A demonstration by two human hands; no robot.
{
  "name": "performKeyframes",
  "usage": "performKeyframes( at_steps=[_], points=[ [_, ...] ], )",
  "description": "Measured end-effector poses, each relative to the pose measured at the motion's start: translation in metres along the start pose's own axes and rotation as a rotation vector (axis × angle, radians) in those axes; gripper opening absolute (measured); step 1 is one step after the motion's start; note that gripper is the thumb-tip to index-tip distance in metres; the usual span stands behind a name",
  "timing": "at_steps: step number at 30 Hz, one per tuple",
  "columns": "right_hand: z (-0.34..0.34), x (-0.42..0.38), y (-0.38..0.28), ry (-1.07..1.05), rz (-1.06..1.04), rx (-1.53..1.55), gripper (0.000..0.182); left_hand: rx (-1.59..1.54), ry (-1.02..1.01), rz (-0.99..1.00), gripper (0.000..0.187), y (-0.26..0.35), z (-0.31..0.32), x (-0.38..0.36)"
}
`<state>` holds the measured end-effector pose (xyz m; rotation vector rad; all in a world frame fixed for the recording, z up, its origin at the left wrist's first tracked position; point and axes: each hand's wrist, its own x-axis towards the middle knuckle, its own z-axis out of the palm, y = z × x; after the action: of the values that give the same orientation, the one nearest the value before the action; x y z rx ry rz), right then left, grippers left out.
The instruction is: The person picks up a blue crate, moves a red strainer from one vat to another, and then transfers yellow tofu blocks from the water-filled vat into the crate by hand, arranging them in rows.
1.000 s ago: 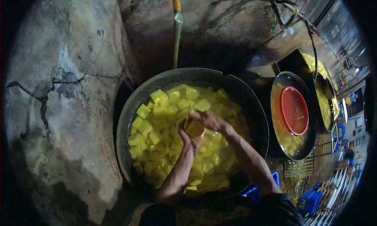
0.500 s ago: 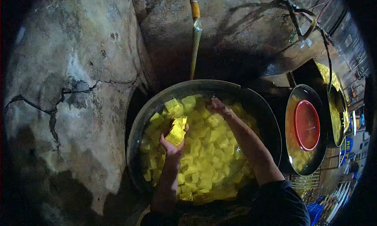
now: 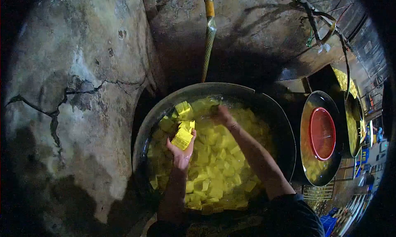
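A large round vat (image 3: 194,88) holds cloudy yellow liquid with many yellow blocks (image 3: 216,158) that look like tofu. My left hand (image 3: 180,153) is over the vat's left half, palm up, fingers curled round a short stack of yellow tofu blocks (image 3: 182,137). Another tofu block (image 3: 184,109) shows above the liquid just beyond that stack. Toward the vat's far side, my right hand (image 3: 223,116) is at the liquid's surface. Its fingers are dark and smeared, so I cannot make out their pose or anything in them.
A hose (image 3: 208,49) hangs down behind the vat. On the right, a second vat (image 3: 306,103) has a red basin (image 3: 323,134) in it, with a further vat (image 3: 353,123) beyond. A cracked wall (image 3: 99,125) rises close on the left.
My right hand has shifted slightly left and nearer across the liquid. Blocks just left of it have lost their clear outline amid ripples. My left hand still holds its stack, almost in place.
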<state>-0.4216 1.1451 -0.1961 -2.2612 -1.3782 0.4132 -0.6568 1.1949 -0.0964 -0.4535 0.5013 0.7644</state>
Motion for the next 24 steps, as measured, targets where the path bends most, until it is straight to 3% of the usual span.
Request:
performKeyframes(
  at_steps=[2, 3, 5, 6, 8, 9, 10, 12, 14, 16, 17, 18, 19, 20, 22, 23, 24],
  points=[
    [-0.004, -0.025, -0.041, -0.183, 0.252, 0.037, 0.041, 0.065, -0.100, -0.040, 0.052, 0.008, -0.019, 0.016],
    [0.005, -0.033, -0.044, -0.175, 0.247, 0.036, 0.041, 0.129, -0.195, -0.076, 0.051, 0.011, -0.025, 0.021],
    [0.016, -0.042, -0.050, -0.019, 0.065, -0.251, 0.051, 0.168, -0.184, -0.028, 0.050, 0.015, -0.032, 0.027],
    [0.003, -0.043, -0.057, -0.010, 0.057, -0.255, 0.051, 0.200, -0.164, 0.020, 0.049, 0.014, -0.028, 0.025],
    [-0.029, -0.053, -0.064, -0.240, 0.049, 0.028, 0.062, 0.206, -0.130, 0.048, 0.048, 0.015, -0.022, 0.017],
    [-0.034, -0.060, -0.057, -0.236, 0.040, 0.018, 0.062, 0.204, -0.161, 0.028, 0.044, 0.016, -0.021, 0.012],
    [-0.038, -0.075, -0.050, -0.237, -0.120, 0.514, 0.065, 0.200, -0.181, 0.014, 0.042, 0.014, -0.020, 0.010],
    [-0.048, -0.094, -0.057, -0.224, -0.281, 1.000, 0.068, 0.302, -0.131, 0.055, 0.039, 0.009, -0.018, 0.005],
    [-0.068, -0.119, -0.082, -0.174, -0.021, 1.201, 0.071, 0.410, -0.067, 0.097, 0.037, -0.001, -0.019, 0.001],
    [-0.115, -0.146, -0.139, -0.159, -0.054, 1.208, 0.063, 0.495, -0.057, 0.056, 0.036, -0.014, -0.020, 0.000],
    [-0.124, -0.157, -0.153, -0.121, 0.023, 1.190, 0.057, 0.563, 0.041, 0.109, 0.035, -0.026, -0.012, -0.009],
    [-0.128, -0.167, -0.158, -0.081, 0.102, 1.173, 0.052, 0.502, -0.088, 0.067, 0.035, -0.030, -0.023, 0.001],
    [-0.126, -0.175, -0.153, -0.042, -0.001, 1.168, 0.040, 0.518, -0.201, -0.009, 0.035, -0.037, -0.027, -0.001],
    [-0.131, -0.180, -0.156, -0.020, 0.008, 1.166, 0.040, 0.533, -0.314, -0.088, 0.036, -0.045, -0.026, -0.006],
    [-0.143, -0.189, -0.162, -0.106, 0.135, 0.572, 0.041, 0.525, -0.300, -0.161, 0.035, -0.060, -0.028, -0.021],
    [-0.139, -0.198, -0.164, 0.065, 0.164, 0.744, 0.030, 0.509, -0.281, -0.210, 0.034, -0.068, -0.032, -0.027],
    [-0.141, -0.207, -0.163, 0.084, 0.182, 0.744, 0.030, 0.518, -0.276, -0.234, 0.034, -0.076, -0.037, -0.030]
  ],
)
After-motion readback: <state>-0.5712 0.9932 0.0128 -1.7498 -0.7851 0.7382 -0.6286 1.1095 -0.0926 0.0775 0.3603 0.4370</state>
